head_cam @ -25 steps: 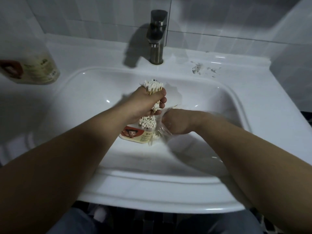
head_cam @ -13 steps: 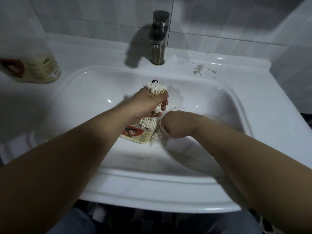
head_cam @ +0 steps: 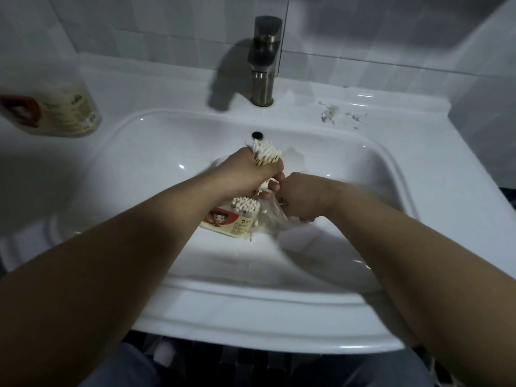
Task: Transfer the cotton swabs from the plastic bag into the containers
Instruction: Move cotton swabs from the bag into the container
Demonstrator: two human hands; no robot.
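Cotton swabs (head_cam: 265, 153): a thick bundle clamped in the left fist. The white tips stick out past the far side of the fist, and a few yellowish sticks show at the thumb side.
Left hand (head_cam: 245, 177): curled tight round the bundle, back of the hand up, over the middle of the basin.
Right hand (head_cam: 304, 196): just to the right of the left hand, almost meeting its fingertips. The fingers curl downward and grip the crumpled plastic bag, with their tips tucked under, out of sight.
Plastic bag (head_cam: 272, 219): clear and wrinkled, it hangs below the gap between the two hands, close under the right hand's knuckles. Its edges are blurred.
Container (head_cam: 233, 223): right beneath the left hand, on the person's side of it, tilted with its cartoon label facing up. I cannot tell whether it rests flat on the basin floor.
Swab tips (head_cam: 245, 205): packed into the container's open top, just under the left hand's fingers.
Sink (head_cam: 156, 152): white, with both hands held inside its bowl.
Faucet (head_cam: 264, 60): beyond the left hand, on the back rim.
Second container (head_cam: 67, 110): well off to the left of the left hand on the counter, blurred, with a cream and red label.
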